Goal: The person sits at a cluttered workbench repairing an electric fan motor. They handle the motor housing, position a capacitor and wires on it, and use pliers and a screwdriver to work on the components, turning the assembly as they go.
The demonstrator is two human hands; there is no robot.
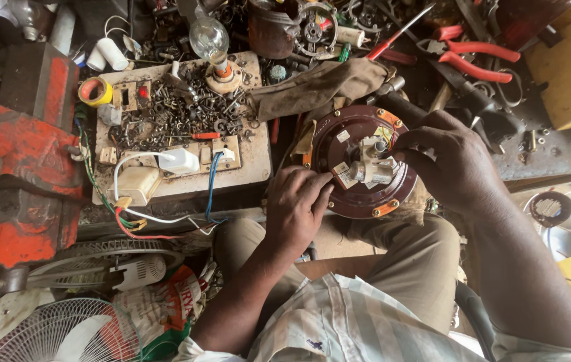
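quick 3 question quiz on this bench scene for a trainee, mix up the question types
1. True or false: both hands touch the round maroon motor housing.
2. Multiple choice: where do the red-handled pliers lie? A) on the wooden board of screws B) at the back right of the bench C) in the left hand
3. Short answer: what stands upright at the back edge of the wooden board?

Key
1. True: the left hand rests on its near rim, and the right hand grips the central white terminal block.
2. B
3. A clear glass bulb in a holder.
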